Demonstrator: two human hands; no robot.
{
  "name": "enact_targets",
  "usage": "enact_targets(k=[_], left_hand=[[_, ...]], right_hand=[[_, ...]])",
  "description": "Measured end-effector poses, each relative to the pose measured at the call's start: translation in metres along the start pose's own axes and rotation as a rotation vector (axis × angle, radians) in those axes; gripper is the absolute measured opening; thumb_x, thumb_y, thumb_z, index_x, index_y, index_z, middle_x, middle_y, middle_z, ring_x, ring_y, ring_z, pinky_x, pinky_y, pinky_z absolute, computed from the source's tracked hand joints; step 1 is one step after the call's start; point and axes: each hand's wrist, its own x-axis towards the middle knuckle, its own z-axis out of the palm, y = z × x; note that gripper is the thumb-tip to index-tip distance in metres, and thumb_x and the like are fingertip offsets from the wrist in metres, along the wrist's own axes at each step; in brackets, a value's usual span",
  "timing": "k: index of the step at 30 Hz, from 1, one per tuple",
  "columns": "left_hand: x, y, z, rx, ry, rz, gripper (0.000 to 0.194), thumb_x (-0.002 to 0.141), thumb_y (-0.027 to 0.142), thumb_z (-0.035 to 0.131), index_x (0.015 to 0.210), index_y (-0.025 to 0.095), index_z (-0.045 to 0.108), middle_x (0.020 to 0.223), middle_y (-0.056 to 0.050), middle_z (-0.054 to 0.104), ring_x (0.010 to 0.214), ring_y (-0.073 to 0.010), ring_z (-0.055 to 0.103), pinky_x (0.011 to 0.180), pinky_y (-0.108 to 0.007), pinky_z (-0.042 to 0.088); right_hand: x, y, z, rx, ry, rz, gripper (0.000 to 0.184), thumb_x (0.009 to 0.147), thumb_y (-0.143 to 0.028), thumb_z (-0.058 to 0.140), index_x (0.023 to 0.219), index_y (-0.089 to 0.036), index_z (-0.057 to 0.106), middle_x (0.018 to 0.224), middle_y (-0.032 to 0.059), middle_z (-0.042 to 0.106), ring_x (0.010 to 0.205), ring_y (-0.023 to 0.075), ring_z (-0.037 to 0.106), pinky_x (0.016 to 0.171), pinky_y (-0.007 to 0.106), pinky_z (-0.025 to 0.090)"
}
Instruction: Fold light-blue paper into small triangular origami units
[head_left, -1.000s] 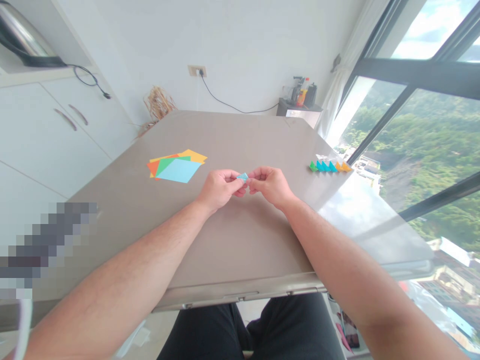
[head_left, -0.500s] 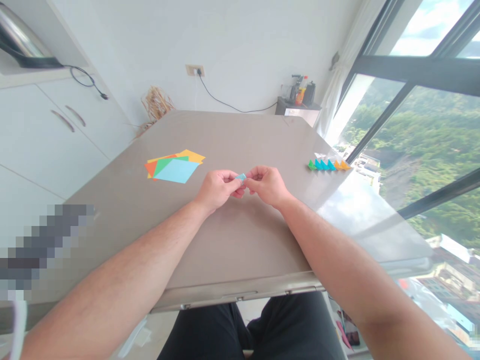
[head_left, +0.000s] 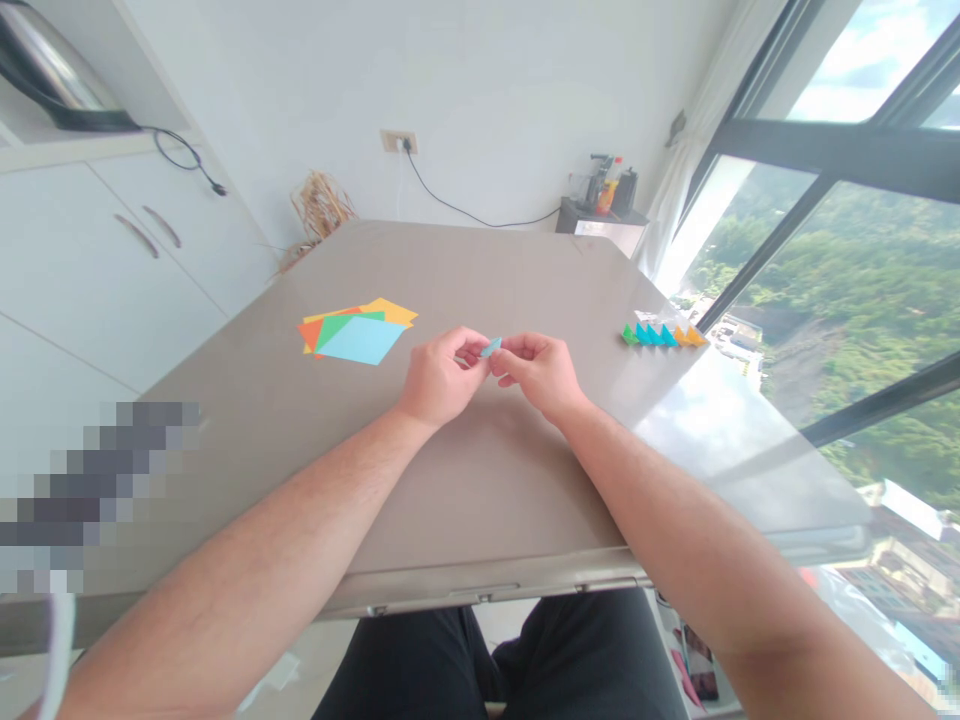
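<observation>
My left hand (head_left: 441, 378) and my right hand (head_left: 538, 373) meet above the middle of the grey table (head_left: 480, 500). Both pinch a small folded light-blue paper piece (head_left: 491, 347) between thumbs and fingertips; only a small tip of it shows between them. To the left of my hands lies a fanned stack of coloured paper squares (head_left: 357, 331), light blue on top with green, orange and yellow under it. A row of small folded paper triangles (head_left: 663, 335), green, blue and orange, sits to the right near the table's edge.
White cabinets (head_left: 112, 270) stand to the left. A wall socket with a black cable (head_left: 397, 143) is at the back, next to a bundle of dry straw (head_left: 319, 205). A small side table with bottles (head_left: 604, 200) stands by the large window (head_left: 840, 260).
The blue paper piece has turned between my fingers and shows less of itself. My left fingers have curled higher over it. Both hands stay in the same spot.
</observation>
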Motion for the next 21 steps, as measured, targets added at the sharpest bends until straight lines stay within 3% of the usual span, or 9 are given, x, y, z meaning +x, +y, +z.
enact_targets(k=[4, 10, 14, 21], left_hand=[[0.001, -0.001, 0.002, -0.213, -0.042, -0.116, 0.024, 0.078, 0.030, 0.074, 0.100, 0.021, 0.068, 0.083, -0.002, 0.073, 0.074, -0.0175, 0.068, 0.067, -0.028, 0.056], [0.002, 0.000, 0.002, -0.273, -0.130, -0.158, 0.013, 0.076, 0.029, 0.074, 0.078, 0.019, 0.066, 0.072, -0.001, 0.069, 0.064, -0.0144, 0.065, 0.060, -0.026, 0.053], [0.001, 0.005, 0.003, -0.303, -0.141, -0.193, 0.013, 0.072, 0.024, 0.074, 0.074, 0.020, 0.062, 0.068, 0.001, 0.066, 0.060, -0.0129, 0.063, 0.057, -0.025, 0.051], [0.001, 0.008, 0.005, -0.503, -0.148, -0.380, 0.018, 0.066, 0.022, 0.075, 0.077, 0.020, 0.060, 0.066, 0.002, 0.066, 0.059, -0.0148, 0.066, 0.062, -0.031, 0.057]], right_hand=[[0.003, 0.003, -0.004, -0.067, 0.029, -0.020, 0.012, 0.071, -0.024, 0.068, 0.082, -0.019, 0.071, 0.069, -0.0012, 0.069, 0.065, 0.0142, 0.067, 0.063, 0.027, 0.057], [0.000, 0.001, -0.005, -0.191, -0.006, -0.079, 0.011, 0.073, -0.030, 0.068, 0.077, -0.020, 0.068, 0.066, -0.0016, 0.068, 0.060, 0.0127, 0.061, 0.057, 0.026, 0.048], [-0.002, 0.001, -0.004, -0.251, -0.002, -0.122, 0.010, 0.075, -0.030, 0.066, 0.076, -0.021, 0.067, 0.062, -0.0031, 0.064, 0.057, 0.0116, 0.054, 0.054, 0.026, 0.041], [-0.003, -0.001, -0.004, -0.261, 0.004, -0.201, 0.005, 0.076, -0.026, 0.063, 0.075, -0.022, 0.067, 0.061, -0.0047, 0.058, 0.060, 0.0113, 0.049, 0.060, 0.026, 0.041]])
